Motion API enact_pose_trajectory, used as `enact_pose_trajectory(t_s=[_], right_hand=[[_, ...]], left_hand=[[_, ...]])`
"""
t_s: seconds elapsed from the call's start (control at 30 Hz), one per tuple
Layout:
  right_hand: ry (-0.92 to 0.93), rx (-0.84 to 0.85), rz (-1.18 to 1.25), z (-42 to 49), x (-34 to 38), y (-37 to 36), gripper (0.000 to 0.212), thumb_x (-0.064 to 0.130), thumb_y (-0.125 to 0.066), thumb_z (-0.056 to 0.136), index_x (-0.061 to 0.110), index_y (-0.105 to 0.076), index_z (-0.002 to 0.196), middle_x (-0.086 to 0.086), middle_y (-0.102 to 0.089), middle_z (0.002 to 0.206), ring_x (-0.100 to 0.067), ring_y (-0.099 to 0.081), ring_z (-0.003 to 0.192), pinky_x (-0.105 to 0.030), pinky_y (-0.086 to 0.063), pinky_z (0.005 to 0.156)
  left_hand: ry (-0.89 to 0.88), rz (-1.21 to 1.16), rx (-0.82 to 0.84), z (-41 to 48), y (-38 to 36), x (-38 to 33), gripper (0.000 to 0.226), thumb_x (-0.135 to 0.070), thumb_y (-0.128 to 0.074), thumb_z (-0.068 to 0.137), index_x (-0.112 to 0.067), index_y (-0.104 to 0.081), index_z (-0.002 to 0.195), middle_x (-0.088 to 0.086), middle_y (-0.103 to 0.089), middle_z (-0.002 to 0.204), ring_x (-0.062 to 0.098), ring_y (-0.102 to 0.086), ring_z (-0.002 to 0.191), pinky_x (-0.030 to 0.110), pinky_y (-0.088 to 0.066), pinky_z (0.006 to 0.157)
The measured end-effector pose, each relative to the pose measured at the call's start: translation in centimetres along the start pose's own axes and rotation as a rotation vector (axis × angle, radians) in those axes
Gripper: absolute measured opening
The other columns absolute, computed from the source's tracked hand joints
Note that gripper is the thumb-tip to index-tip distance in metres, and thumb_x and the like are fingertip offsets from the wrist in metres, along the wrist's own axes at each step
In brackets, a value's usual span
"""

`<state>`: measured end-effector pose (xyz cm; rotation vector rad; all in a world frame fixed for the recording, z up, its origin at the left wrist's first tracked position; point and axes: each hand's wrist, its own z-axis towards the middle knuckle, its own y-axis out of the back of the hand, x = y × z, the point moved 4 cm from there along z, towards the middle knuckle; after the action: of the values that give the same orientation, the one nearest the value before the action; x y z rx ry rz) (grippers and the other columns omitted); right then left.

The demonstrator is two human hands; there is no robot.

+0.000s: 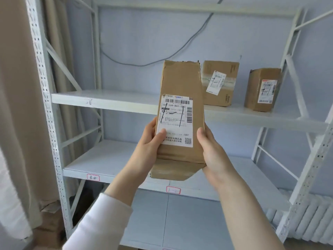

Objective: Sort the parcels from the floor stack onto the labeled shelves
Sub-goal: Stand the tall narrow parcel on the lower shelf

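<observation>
Left hand (150, 142) and right hand (213, 151) clamped my tall parcel (180, 83), not yet shelved, while two boxes (224, 98) already sat on the upper shelf (111, 100).

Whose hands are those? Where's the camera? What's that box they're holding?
The camera sits on a person's head, looking forward and down, so you see that person's own hands. The left hand and the right hand grip a tall brown cardboard parcel near its bottom, one on each side. Its white shipping label faces us, with black pen strokes across it. Behind stands a white metal shelf rack. On its upper shelf board stand a taped brown cardboard box and, further right, a smaller brown cardboard box. The lower shelf board has small red-edged paper tags on its front edge.
</observation>
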<state>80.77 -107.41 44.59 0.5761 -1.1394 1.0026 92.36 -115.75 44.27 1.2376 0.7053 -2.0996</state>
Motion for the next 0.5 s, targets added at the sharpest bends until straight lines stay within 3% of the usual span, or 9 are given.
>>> enact_pose_trajectory(t_s=[0.27, 0.4, 0.5], right_hand=[[0.213, 0.090, 0.016, 8.5, 6.4, -1.8, 0.037, 0.038, -0.032, 0.101, 0.039, -0.040, 0.137, 0.017, -0.060, 0.127, -0.007, -0.055, 0.120, -0.039, -0.041, 0.106], [0.279, 0.107, -0.015, 12.9, 8.0, -2.6, 0.037, 0.040, -0.031, 0.101, 0.044, -0.037, 0.137, 0.018, -0.061, 0.125, -0.009, -0.058, 0.116, -0.035, -0.055, 0.084], [0.321, 0.078, -0.014, 16.9, 7.8, -3.2, 0.039, 0.039, -0.033, 0.101, 0.040, -0.035, 0.140, 0.016, -0.058, 0.129, -0.007, -0.055, 0.120, -0.039, -0.044, 0.103]], left_hand=[[-0.269, 0.049, -0.009, 8.2, 1.1, -7.1, 0.037, -0.019, -0.043, 0.098, -0.025, -0.043, 0.134, -0.009, -0.062, 0.121, 0.006, -0.059, 0.109, 0.025, -0.044, 0.092], [-0.342, 0.039, 0.000, 12.8, 2.1, -8.2, 0.038, -0.020, -0.042, 0.098, -0.024, -0.040, 0.136, -0.007, -0.060, 0.126, 0.009, -0.057, 0.114, 0.026, -0.044, 0.096], [-0.353, 0.038, 0.023, 16.6, 3.3, -7.7, 0.041, -0.020, -0.040, 0.099, -0.022, -0.036, 0.139, -0.007, -0.058, 0.127, 0.009, -0.056, 0.116, 0.027, -0.044, 0.098]])
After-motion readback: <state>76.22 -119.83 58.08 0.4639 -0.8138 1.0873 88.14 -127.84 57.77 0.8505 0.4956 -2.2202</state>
